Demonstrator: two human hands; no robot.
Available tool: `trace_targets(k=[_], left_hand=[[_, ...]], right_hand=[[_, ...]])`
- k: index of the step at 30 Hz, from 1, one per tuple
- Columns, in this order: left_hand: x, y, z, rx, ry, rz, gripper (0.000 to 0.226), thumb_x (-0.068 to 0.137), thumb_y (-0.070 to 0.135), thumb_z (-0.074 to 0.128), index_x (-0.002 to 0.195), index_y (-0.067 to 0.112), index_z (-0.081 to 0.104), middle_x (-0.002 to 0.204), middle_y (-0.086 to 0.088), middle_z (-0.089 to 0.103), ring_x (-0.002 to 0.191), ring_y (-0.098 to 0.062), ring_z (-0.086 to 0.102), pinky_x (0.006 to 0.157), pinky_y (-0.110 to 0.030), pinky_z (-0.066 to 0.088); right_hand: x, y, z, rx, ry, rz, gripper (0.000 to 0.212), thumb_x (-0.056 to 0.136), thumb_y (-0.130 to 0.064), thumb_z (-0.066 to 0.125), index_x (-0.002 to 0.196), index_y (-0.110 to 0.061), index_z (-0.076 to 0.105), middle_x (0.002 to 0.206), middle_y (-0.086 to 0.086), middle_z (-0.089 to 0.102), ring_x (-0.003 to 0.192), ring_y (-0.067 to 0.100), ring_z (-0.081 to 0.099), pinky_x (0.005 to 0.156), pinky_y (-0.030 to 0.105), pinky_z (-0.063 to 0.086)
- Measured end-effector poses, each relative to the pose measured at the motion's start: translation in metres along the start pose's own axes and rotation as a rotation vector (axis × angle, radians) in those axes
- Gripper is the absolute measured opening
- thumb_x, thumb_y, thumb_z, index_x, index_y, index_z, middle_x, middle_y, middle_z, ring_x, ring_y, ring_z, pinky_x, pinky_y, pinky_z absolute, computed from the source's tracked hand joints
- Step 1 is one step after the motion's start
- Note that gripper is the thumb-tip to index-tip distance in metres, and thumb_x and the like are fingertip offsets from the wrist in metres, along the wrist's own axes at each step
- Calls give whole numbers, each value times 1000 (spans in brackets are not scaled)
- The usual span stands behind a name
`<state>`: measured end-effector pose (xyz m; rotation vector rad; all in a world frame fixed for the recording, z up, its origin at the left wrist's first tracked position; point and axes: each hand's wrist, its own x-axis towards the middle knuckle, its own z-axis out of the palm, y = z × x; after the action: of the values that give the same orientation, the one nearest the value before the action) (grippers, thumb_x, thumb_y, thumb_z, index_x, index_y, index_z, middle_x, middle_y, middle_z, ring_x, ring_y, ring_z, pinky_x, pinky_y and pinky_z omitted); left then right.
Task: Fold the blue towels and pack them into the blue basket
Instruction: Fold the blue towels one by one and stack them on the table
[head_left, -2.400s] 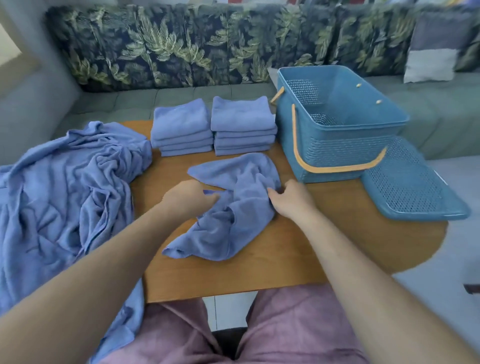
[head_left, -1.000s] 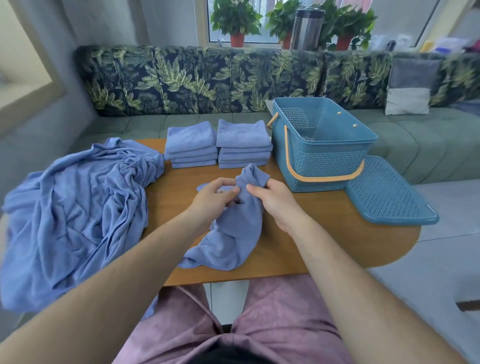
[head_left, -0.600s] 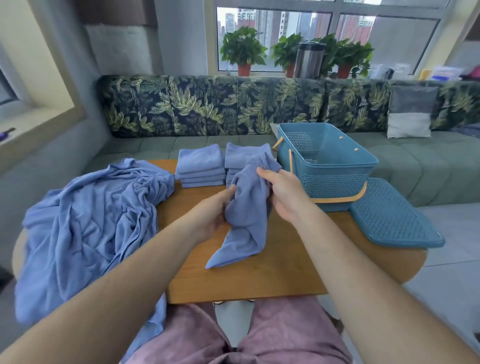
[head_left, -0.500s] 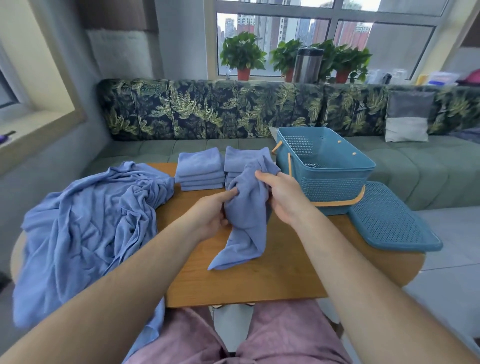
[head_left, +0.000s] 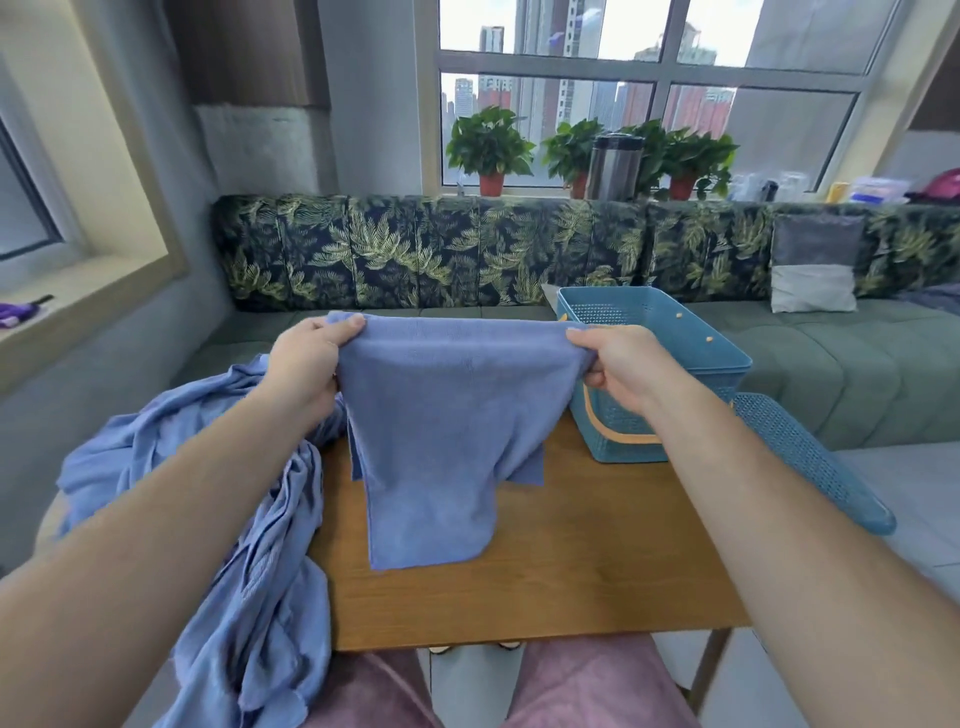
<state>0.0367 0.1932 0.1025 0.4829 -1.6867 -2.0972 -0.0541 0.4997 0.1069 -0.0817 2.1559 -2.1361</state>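
Blue towel (head_left: 436, 426): held up and spread above the worktop (head_left: 545, 571); top edge stretched between both hands, the rest hanging; whether its lower edge touches the worktop cannot be told.
Left grip (head_left: 306, 364): fingers and thumb closed, pinching the towel's top left corner.
Right grip (head_left: 618, 364): likewise closed on the top right corner.
Blue basket (head_left: 618, 441): upright at the worktop's far right, just behind the right grip; tan handle lowered along its side.
Perforated blue lid (head_left: 810, 457): right of the basket.
Heap of unfolded blue cloth (head_left: 208, 493): on the worktop's left side, spilling over its edge.
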Motion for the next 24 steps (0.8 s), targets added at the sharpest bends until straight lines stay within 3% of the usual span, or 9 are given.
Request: trace_targets(k=[2,5,7,10,13,17,19,21,24], left_hand=[[6,11,-3,112,18,94,12,91,25,71,90,20,61,82,1,63,71,-15,55,56,-27,46],[13,31,-4,233,62,181,18,91,31,71,85,27,55,77,5,56,66,-14,49,51,-27,41],[17,47,-4,308,90,214,22,90,35,71,83,30,51,81,6,54,69,-16,48,56,-34,47],[19,68,-4,400,166,262,32,83,42,77,90,31,48,90,4,53,80,-22,51,70,-45,51],[19,86,-7,242,170,222,41,78,34,84,91,26,46,91,2,52,79,-18,50,68,-37,44],[15,103,-12,-22,10,146,30,82,8,78,78,19,50,72,1,51,67,-14,51,63,-28,46],[3,107,-11,-110,-36,143,20,87,2,71,98,14,58,88,-1,61,79,-12,60,72,-23,52],[-12,110,-12,-203,-78,154,28,89,4,68,113,15,61,108,0,67,96,-10,66,82,-20,54],[-29,111,-15,-265,-68,203,24,87,6,70,106,21,69,115,0,72,104,-11,68,85,-21,54]], right_hand=[[1,-14,1,-17,-22,-37,12,93,-8,65,91,-15,56,72,2,47,53,11,37,43,22,25],[0,-33,1,12,-93,-80,25,95,-9,62,117,-21,61,96,5,60,62,13,49,48,25,35],[-2,-47,2,61,-143,-112,27,96,-8,59,118,-22,66,104,6,66,74,17,58,57,29,43],[-3,-68,5,54,-151,-185,24,97,-7,58,111,-20,72,97,5,69,85,21,58,65,31,44],[-6,-81,3,-36,-133,-257,20,94,-11,62,104,-21,76,102,8,67,91,24,54,75,36,41],[-23,-92,-4,-33,-164,-310,24,93,-3,61,106,-18,75,106,10,70,91,23,58,76,33,44],[-37,-97,-8,12,-197,-329,30,93,2,59,111,-18,73,110,8,73,88,21,63,70,27,47],[-52,-102,-13,48,-218,-350,34,93,3,58,114,-20,72,110,3,74,86,16,66,67,24,48],[-67,-108,-20,77,-202,-392,34,91,2,61,110,-22,75,108,0,76,88,13,66,70,24,48]])
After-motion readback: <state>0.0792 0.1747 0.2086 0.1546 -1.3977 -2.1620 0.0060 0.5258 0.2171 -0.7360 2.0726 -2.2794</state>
